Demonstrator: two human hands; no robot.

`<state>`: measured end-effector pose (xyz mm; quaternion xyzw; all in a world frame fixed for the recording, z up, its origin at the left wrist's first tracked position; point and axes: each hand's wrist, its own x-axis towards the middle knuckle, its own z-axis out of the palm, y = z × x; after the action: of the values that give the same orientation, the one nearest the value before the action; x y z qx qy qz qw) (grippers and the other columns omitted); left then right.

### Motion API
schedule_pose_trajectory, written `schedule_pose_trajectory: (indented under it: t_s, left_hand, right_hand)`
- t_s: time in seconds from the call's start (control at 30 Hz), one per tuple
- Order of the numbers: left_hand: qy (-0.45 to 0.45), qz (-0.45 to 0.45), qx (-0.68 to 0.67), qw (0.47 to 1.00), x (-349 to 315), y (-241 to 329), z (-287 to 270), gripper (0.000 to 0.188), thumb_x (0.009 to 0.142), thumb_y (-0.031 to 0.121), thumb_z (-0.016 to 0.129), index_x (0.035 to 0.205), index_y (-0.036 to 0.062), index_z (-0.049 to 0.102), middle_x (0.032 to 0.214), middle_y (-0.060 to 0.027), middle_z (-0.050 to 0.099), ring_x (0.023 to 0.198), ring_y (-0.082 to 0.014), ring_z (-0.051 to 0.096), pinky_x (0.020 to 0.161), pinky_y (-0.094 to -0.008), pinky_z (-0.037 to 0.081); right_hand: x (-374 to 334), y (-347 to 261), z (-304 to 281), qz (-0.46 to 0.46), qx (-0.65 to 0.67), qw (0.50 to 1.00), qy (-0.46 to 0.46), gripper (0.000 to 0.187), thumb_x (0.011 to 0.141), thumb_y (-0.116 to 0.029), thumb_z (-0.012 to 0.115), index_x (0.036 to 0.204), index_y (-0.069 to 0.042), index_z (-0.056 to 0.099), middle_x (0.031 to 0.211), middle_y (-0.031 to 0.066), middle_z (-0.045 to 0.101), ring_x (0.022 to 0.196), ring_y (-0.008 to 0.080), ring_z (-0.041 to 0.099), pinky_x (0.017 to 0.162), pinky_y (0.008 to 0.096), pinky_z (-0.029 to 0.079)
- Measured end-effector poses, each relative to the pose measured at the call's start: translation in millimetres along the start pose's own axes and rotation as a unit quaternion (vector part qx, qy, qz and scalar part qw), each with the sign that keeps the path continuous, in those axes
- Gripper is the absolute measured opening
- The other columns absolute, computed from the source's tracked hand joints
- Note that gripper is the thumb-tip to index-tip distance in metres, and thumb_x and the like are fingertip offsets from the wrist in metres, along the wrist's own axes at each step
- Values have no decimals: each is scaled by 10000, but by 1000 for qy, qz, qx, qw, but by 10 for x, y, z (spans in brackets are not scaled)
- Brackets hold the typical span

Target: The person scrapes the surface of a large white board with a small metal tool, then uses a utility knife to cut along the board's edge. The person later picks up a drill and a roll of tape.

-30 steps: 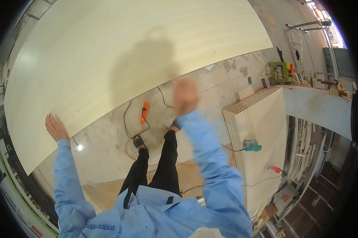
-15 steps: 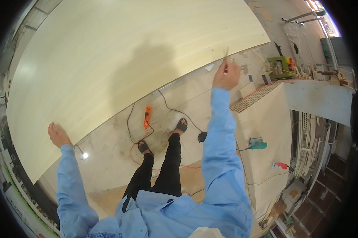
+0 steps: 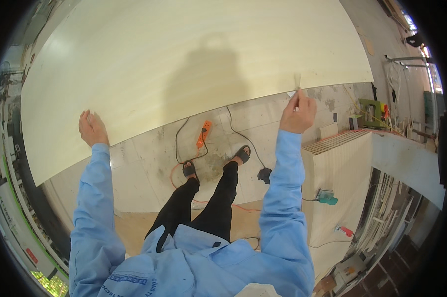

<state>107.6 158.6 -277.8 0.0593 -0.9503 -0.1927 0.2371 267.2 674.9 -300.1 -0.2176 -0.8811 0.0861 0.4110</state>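
Pale panel, right hand higher

Right hand swung out from over the floor up to the board's near edge, now pinching a thin strip there, while the left hand slid slightly further along that edge.

Single head-worn fisheye view, straight down over both arms, panel close below.
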Motion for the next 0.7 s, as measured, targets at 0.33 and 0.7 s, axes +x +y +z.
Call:
schedule_pose_trajectory:
  t_s: [0.33,0.7]
  left_hand:
    - [-66,66,-100,991,212,-617,-232,308,977,262,461,1159,63,610,1288,-130,568,1222,-307,490,1033,-416,374]
    - [-32,116,-61,991,316,-1588,-576,277,935,213,530,1174,94,603,1312,-99,564,1213,-290,503,1024,-410,374]
  right_hand:
    - [-858,-1835,-69,-130,69,987,-63,30,797,-36,627,790,-64,618,755,87,586,695,261,576,601,369,480]
    - [-1566,-2913,122,-69,197,966,-154,180,697,-17,621,867,-73,638,815,121,579,801,298,579,664,394,496]
